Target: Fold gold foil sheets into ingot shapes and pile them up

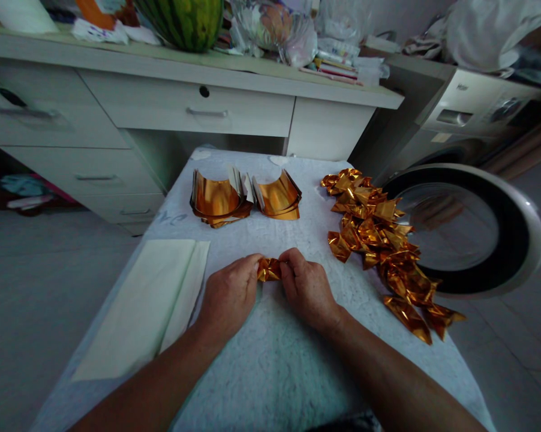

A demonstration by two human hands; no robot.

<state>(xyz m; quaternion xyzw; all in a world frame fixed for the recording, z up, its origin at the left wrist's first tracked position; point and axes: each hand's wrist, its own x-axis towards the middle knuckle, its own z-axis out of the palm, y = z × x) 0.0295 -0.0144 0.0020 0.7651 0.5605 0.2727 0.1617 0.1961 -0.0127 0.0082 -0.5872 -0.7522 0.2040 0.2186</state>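
Observation:
Between my two hands is a small folded piece of gold foil paper (269, 270), shiny and creased. My left hand (233, 294) pinches its left end, and my right hand (307, 289) grips its right end with thumb and fingers. Beyond the hands stand two stacks of curved gold foil sheets, the left stack (216, 197) and the right stack (277, 197). To the right lies a heap of folded gold foil pieces (373, 222). A pale folded paper stack (135, 306) rests left of my left hand.
The cloth-covered table (270, 360) stands before a white desk (248, 102) with drawers. On the desk sit a watermelon (185, 21) and plastic bags (292, 36). At right, a washing machine's open round door (477, 288) reaches close to the table edge.

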